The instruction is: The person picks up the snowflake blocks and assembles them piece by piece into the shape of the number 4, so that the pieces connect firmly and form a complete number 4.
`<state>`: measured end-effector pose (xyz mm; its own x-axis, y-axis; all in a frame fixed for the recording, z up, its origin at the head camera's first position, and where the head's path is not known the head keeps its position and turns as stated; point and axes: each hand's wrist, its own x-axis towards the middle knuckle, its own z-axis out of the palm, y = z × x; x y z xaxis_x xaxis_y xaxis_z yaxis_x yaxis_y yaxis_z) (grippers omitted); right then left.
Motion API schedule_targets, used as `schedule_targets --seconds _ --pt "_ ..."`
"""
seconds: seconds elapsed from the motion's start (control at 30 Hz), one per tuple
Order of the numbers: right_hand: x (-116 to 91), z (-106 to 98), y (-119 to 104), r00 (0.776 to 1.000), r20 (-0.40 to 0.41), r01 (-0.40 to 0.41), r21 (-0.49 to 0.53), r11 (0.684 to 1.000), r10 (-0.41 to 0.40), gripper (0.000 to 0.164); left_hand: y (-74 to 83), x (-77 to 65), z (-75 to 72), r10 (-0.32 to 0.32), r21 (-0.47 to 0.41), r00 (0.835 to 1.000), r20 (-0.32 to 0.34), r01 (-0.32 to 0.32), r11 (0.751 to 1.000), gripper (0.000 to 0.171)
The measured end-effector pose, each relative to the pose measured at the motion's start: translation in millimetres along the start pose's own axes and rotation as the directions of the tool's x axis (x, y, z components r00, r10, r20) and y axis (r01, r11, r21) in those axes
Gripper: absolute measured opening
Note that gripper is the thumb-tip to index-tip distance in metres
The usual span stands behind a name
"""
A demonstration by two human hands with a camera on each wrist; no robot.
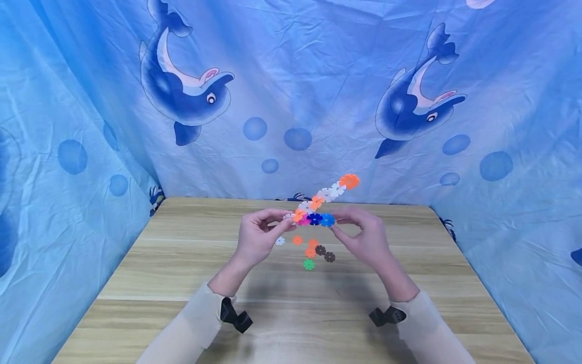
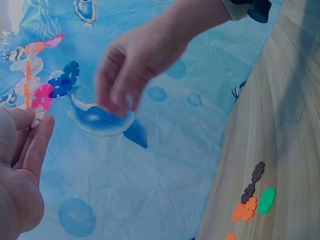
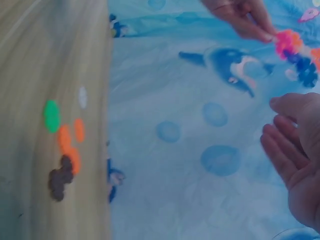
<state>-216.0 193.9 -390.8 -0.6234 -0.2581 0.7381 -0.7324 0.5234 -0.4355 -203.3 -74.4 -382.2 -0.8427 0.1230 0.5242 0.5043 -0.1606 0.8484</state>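
Note:
My left hand (image 1: 255, 238) holds up a joined chain of notched snowflake discs (image 1: 314, 219), pinching a white disc (image 2: 38, 116) between thumb and fingers. From there one row runs through a pink disc (image 2: 43, 97) to dark blue and a lighter blue disc (image 1: 327, 220). A longer branch of orange and white discs slants up to an orange end disc (image 1: 349, 181). Beside the blue end is my right hand (image 1: 365, 237), its fingers loosely bent around nothing. A gap separates it from the chain in both wrist views.
Below the chain, loose discs lie on the wooden table (image 1: 182, 283): a green disc (image 1: 308, 264), several orange discs (image 1: 311, 252), a white disc (image 1: 280, 241) and two brown discs (image 1: 329, 257). A blue dolphin-print curtain (image 1: 291, 91) hangs behind the table and along its sides.

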Motion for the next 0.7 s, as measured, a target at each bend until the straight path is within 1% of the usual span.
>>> schedule_targets --seconds 0.07,0.13,0.2,0.27,0.33,0.47,0.6,0.7 --pt "-3 3 7 0.999 0.042 -0.03 -0.046 0.998 0.032 0.027 -0.1 0.4 -0.3 0.008 -0.009 1.0 0.001 -0.008 1.0 0.017" --pt "-5 6 13 0.994 0.086 -0.056 -0.071 0.996 0.062 0.023 0.3 0.5 -0.7 0.018 -0.014 1.0 0.0 -0.018 1.0 0.018" --pt "-8 8 19 0.986 0.134 -0.087 -0.08 0.993 0.098 0.02 0.5 0.6 -1.1 0.027 -0.021 1.0 -0.003 -0.027 0.999 0.018" --pt "-12 10 24 0.972 0.183 -0.132 -0.092 0.987 0.147 0.019 0.0 0.7 -1.2 0.031 -0.023 1.0 -0.006 -0.031 0.999 0.019" --pt "-15 12 27 0.951 0.238 -0.179 -0.099 0.979 0.198 0.019 -0.7 0.6 -1.3 0.032 -0.023 0.999 -0.01 -0.032 0.999 0.019" --pt "-22 18 37 0.898 0.337 -0.259 -0.109 0.96 0.281 0.021 -2.5 0.7 -1.5 0.036 -0.026 0.999 -0.011 -0.036 0.999 0.019" --pt "-31 26 49 0.854 0.413 -0.291 -0.126 0.948 0.317 0.021 -3.9 1.3 -1.3 0.038 -0.027 0.999 -0.012 -0.038 0.999 0.019" --pt "-37 32 57 0.823 0.453 -0.316 -0.14 0.939 0.344 0.021 -3.9 2.0 -1.0 0.043 -0.025 0.999 -0.013 -0.044 0.999 0.019"
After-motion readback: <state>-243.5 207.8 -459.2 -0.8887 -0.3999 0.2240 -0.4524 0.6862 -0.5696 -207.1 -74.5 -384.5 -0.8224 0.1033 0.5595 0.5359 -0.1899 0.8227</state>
